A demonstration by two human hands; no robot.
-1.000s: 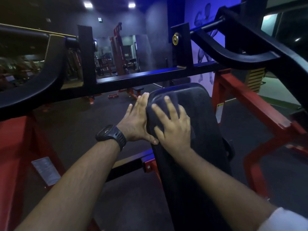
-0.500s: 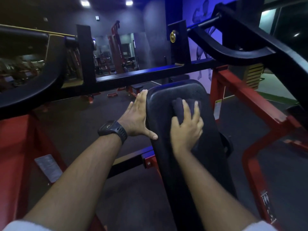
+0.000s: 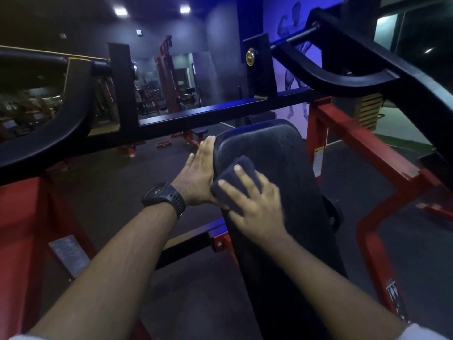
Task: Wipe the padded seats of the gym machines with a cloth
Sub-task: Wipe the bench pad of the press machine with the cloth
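A long black padded seat (image 3: 289, 173) slopes away from me in the middle of the view. A dark folded cloth (image 3: 236, 179) lies on its left side. My right hand (image 3: 255, 204) presses flat on the cloth with spread, straight fingers. My left hand (image 3: 197, 174), with a black watch on the wrist, rests flat against the pad's left edge, fingers straight and pointing away from me.
A black crossbar (image 3: 208, 116) runs across just beyond the pad. Curved black lever arms (image 3: 355, 77) rise left and right. The red machine frame (image 3: 362, 146) flanks the seat on both sides. Dark floor and other gym machines lie behind.
My right hand has slid the cloth from the pad's upper middle toward its left edge and a little nearer to me. My left hand stays on the pad's side.
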